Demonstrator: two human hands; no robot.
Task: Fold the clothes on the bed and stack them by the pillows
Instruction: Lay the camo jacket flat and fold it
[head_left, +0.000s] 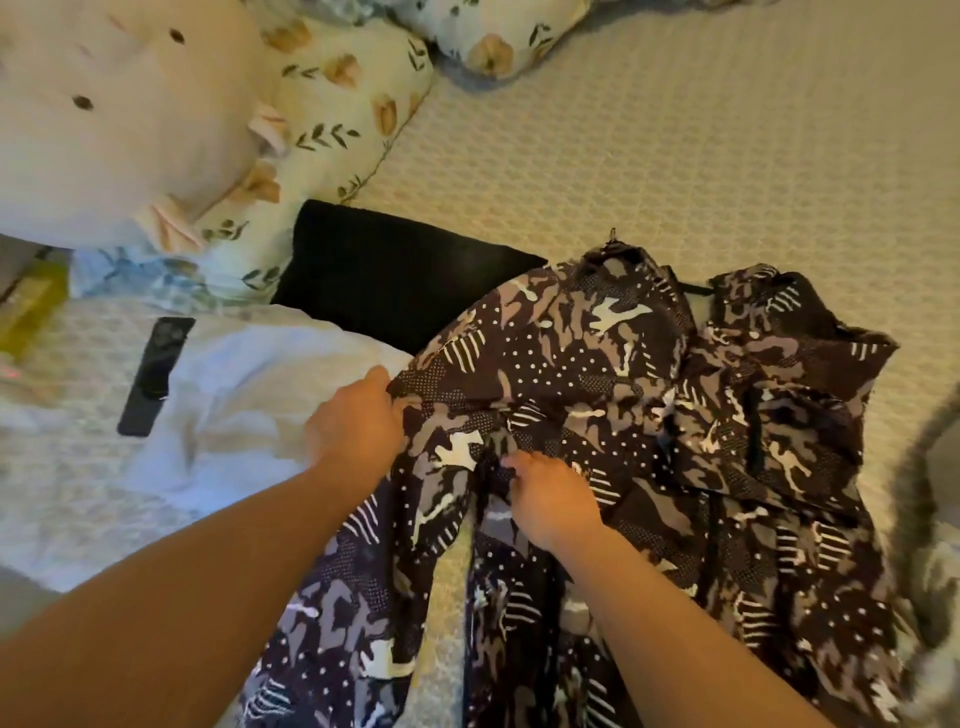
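Both hands grip one garment: the left hand (358, 422) has its fingers curled round the left edge of a dark camouflage-print jacket of thin fabric with white dots and stripes (597, 415), and the right hand (550, 499) pinches a fold near its middle, fingers bent into the cloth. That jacket lies spread and rumpled over the near right part of the bed (675, 156), its lower panels trailing toward the near edge between the forearms. Touching its upper left edge is a folded black fleece item (384, 270), which sits just beside a floral-print pillow with orange flowers and green leaves (337, 104) at the far left corner. A large white plush toy with small dark eyes (104, 114) rests on that pillow, and a second floral pillow (493, 36) lies along the far edge. Left of the hands, a white crumpled cloth (234, 405) carries a black remote control (156, 374). The cream textured bedspread lies bare across the far right.
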